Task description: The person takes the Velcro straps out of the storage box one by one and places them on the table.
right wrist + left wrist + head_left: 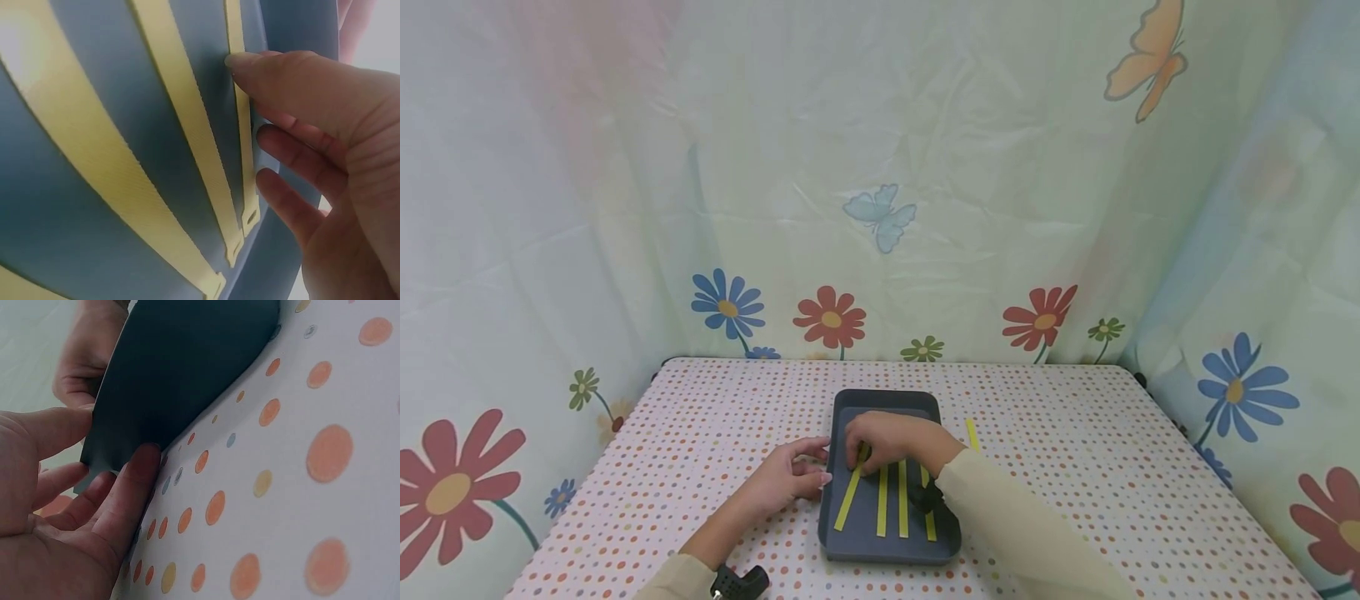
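Observation:
A dark grey-blue tray [842, 546] lies on the dotted table, with several yellow straps lying lengthwise in it. My right hand [891, 437] reaches over the tray and pinches the leftmost yellow strap [848, 502], which slants compared with its neighbours. In the right wrist view, thumb and fingers meet this strap [245, 147] from opposite sides; its end has a slot. Beside it lie another strap [882, 504] and a third [903, 504]. My left hand [775, 482] touches the tray's left side, fingertips against the outer wall [181, 375] in the left wrist view.
One more yellow strap [972, 433] lies on the dotted tabletop [1060, 450], right of the tray and partly behind my right sleeve [1022, 517]. Flower-patterned curtains [880, 125] rise behind the table and at both sides.

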Tool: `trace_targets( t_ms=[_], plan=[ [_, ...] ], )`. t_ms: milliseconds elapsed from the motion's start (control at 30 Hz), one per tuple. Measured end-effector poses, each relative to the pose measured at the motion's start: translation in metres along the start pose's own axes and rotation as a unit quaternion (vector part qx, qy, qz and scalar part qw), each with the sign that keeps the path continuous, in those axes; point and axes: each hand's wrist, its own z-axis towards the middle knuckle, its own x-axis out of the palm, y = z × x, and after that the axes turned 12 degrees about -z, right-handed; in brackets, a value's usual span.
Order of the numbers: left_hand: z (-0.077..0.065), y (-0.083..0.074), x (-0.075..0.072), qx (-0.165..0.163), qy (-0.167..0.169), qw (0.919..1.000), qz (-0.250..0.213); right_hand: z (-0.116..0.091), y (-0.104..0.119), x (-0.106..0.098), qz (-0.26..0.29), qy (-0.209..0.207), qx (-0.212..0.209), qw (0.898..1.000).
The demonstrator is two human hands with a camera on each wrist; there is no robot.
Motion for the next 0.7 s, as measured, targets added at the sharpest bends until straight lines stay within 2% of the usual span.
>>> trace_targets(
  t_ms=[333, 700],
  plan=[
    [-0.0008, -0.0015, 0.0009, 0.001, -0.003, 1.0, 0.005, 0.0046, 0.0038, -0.0062, -0.023, 0.021, 0.002, 1.0],
    [-0.0006, -0.0012, 0.001, 0.0, -0.004, 1.0, 0.008, 0.0091, 0.0095, -0.0103, -0.013, 0.023, 0.013, 1.0]
  ],
)
